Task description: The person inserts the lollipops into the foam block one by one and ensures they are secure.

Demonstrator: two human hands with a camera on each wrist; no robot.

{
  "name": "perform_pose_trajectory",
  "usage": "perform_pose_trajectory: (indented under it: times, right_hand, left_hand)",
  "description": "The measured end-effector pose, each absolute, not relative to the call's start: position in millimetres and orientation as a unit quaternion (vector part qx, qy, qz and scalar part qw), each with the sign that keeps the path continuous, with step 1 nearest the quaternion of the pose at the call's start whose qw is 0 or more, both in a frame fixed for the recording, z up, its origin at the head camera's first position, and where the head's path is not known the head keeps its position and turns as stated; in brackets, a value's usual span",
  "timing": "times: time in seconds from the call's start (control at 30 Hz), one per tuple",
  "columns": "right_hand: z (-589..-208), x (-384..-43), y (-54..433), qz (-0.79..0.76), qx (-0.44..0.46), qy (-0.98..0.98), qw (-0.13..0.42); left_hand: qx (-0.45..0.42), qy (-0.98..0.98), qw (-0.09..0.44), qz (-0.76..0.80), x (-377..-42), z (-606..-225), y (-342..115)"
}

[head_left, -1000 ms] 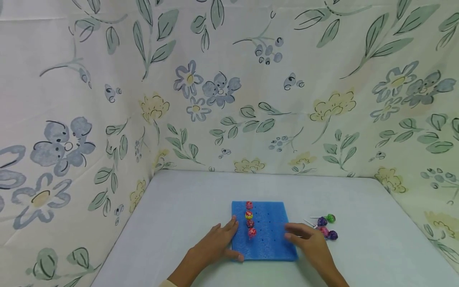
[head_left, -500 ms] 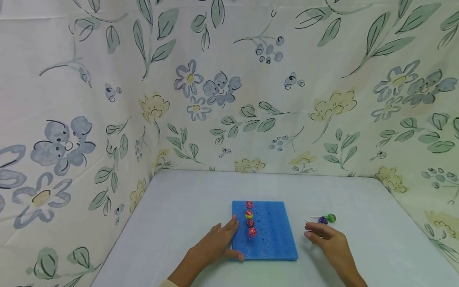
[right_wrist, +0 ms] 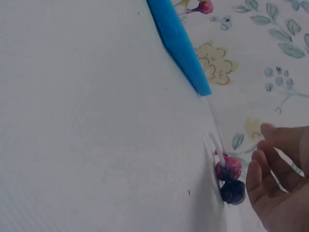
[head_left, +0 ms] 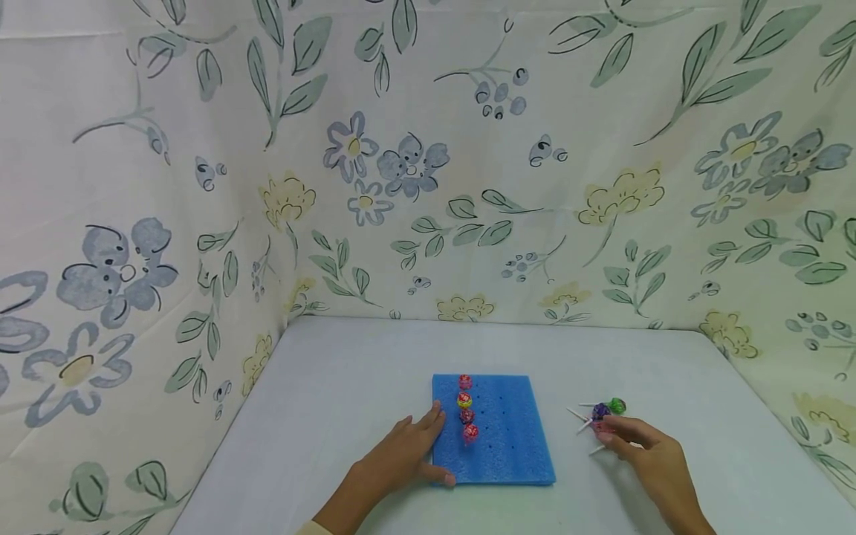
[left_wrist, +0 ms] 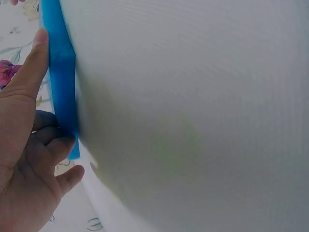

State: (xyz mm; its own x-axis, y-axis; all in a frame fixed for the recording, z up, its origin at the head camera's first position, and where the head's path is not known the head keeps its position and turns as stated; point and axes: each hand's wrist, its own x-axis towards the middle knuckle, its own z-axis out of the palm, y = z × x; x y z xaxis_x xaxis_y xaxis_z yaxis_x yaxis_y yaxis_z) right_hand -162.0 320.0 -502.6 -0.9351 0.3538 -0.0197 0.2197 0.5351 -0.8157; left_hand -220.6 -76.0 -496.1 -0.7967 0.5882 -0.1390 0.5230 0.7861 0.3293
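Note:
My left hand (head_left: 406, 449) rests against the left side of a blue foam board (head_left: 515, 461), its thumb at the front edge. In the left wrist view, the thumb lies over the board and the other fingers bend loosely at its side. Several lollipops stand in a column in the board, a red one (head_left: 471, 432) nearest me. My right hand (head_left: 652, 453) hovers at loose lollipops on the right, thumb and fingers apart. By its fingertips are a pink lollipop (right_wrist: 231, 168) and a dark purple lollipop (right_wrist: 233, 192); the hand partly hides them in the head view.
A green lollipop (head_left: 618, 406) and a purple lollipop (head_left: 601, 410) lie at the back of the loose group. Rows of small holes mark the board right of the column. A flower-patterned cloth (head_left: 428, 245) hangs behind and beside the white table (head_left: 348, 371).
My right hand has moved from the board's right side rightward to the loose lollipops, uncovering their white sticks. The left hand and the standing lollipops have stayed put.

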Motion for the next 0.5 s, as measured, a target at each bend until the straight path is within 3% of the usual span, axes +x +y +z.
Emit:
perform_pose_trajectory:
  times: [0.5]
  right_hand:
    - [-512, -166, 351, 0.472, -0.228, -0.851, 0.048]
  left_hand:
    - [0.297, 0.939, 0.114, 0.134, -221, -497, -75]
